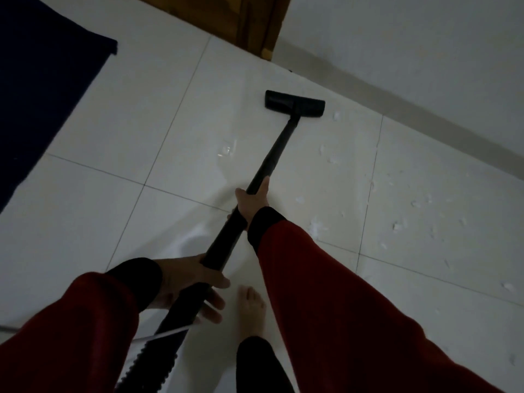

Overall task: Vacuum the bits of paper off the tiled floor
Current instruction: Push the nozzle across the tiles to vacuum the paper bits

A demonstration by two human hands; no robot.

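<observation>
A black vacuum wand [273, 154] runs from my hands out to a flat black floor head [295, 103] resting on the white tiled floor [141, 131]. My right hand [252, 198] grips the wand partway down. My left hand [188, 282] holds its thicker lower end, where the ribbed hose [153, 355] begins. Several white bits of paper [398, 226] lie scattered on the tiles to the right of the wand, the nearest to the head [336, 116] just off its right end. Both sleeves are red with black cuffs.
A dark blue mat [42, 89] covers the floor at the left. A wooden door frame [249, 21] stands at the back, next to a white wall [411, 46] with a skirting. My bare foot [251, 313] stands below the wand. A thin white cord [170, 333] crosses the hose.
</observation>
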